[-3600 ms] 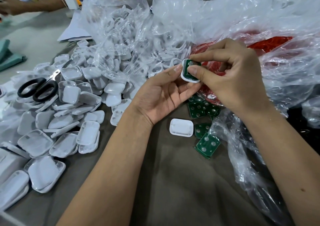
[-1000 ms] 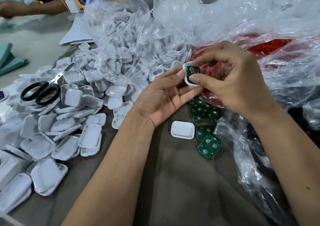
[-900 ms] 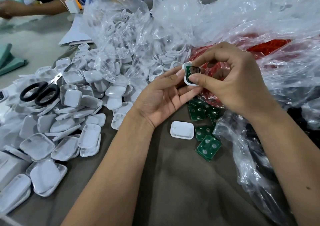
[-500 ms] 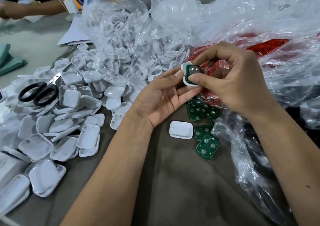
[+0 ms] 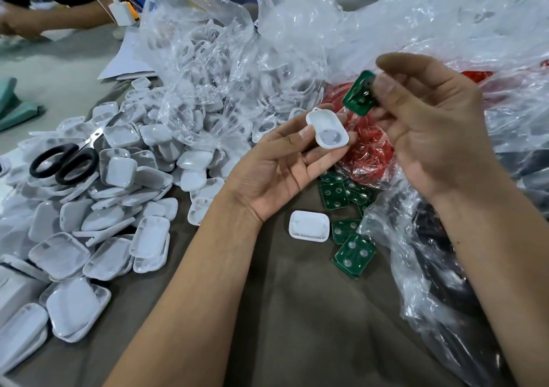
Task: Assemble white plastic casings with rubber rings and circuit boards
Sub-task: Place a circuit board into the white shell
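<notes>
brown tabletop; casing in left hand; board in right hand

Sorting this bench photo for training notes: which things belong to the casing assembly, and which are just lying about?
Job:
white casing in left hand
green circuit board in right hand
spare boards
red rubber rings
casing pile

Lying about:
scissors
charger
papers
</notes>
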`<state>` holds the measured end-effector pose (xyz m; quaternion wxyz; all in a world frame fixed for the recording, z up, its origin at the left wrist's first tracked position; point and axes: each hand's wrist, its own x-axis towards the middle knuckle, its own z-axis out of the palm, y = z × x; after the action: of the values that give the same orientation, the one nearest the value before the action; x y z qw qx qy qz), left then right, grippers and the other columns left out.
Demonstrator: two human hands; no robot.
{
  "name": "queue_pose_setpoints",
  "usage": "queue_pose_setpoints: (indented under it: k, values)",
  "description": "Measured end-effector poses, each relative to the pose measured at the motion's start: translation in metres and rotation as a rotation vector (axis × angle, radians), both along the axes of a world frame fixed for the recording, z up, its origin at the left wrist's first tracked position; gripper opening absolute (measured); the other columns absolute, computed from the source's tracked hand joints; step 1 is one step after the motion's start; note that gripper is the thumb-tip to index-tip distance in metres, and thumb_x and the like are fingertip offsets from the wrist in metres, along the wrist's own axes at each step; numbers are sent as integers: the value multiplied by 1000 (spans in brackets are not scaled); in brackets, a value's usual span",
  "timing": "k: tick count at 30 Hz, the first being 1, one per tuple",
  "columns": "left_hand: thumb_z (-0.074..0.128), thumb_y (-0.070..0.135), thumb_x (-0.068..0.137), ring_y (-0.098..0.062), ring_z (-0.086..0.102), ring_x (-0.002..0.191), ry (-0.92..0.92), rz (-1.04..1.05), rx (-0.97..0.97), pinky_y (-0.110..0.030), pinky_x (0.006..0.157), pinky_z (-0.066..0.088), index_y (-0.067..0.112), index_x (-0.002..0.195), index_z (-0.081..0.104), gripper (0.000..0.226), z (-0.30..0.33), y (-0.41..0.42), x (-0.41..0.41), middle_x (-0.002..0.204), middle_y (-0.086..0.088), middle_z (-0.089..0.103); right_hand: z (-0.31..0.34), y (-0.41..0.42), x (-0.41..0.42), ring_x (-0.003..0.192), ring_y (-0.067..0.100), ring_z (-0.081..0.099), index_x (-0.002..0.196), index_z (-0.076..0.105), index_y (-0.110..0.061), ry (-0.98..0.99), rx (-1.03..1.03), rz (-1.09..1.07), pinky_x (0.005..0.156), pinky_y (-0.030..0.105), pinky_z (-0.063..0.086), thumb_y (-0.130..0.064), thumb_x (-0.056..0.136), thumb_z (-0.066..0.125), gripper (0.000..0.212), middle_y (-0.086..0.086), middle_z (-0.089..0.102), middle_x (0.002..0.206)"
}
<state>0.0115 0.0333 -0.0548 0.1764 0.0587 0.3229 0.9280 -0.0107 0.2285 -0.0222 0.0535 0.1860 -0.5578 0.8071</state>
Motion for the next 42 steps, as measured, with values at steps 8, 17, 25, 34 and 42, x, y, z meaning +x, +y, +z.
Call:
queue_pose_setpoints:
  k: [8, 17, 25, 34, 42]
  values:
    - [78, -12, 71, -46, 63, 119, 77, 6, 89, -47, 97, 57, -8, 119, 65, 50, 1, 0, -1, 122, -25, 66, 7, 2, 3, 98, 24, 70, 108, 68, -8, -289, -329, 89, 88, 34, 56, -6, 102, 56, 14, 12, 74, 104]
    - [53, -23, 76, -35, 71, 108, 75, 113, 38, -36, 87, 61, -1, 98, 74, 38, -2, 3, -2, 111, -21, 71, 8, -2, 5, 74, 17, 61, 118, 55, -7, -268, -72, 41, 56, 20, 40, -7, 103, 54, 16, 12, 66, 93]
    - [61, -22, 72, -20, 68, 106, 189, 316, -90, -36, 103, 53, 6, 106, 64, 44, -5, 7, -7, 103, -5, 76, 5, -4, 4, 72, 13, 49, 120, 66, -3, -158, 54, -18, 54, 20, 37, -9, 84, 71, 37, 13, 62, 90]
    - [67, -20, 71, -17, 71, 100, 258, 384, -189, -27, 85, 57, 0, 112, 63, 45, -8, 9, -8, 105, -9, 74, -6, -16, 5, 52, 21, 63, 110, 75, -9, 127, 374, -270, 51, 31, 51, -14, 90, 82, 21, 7, 75, 76]
    - [79, -20, 67, -24, 73, 89, 240, 566, -417, -35, 83, 61, -16, 114, 59, 51, -11, 19, -6, 102, -23, 73, -11, -25, 6, 69, 3, 74, 99, 79, -16, 144, 494, -478, 64, 19, 58, -23, 83, 88, 19, -9, 77, 83]
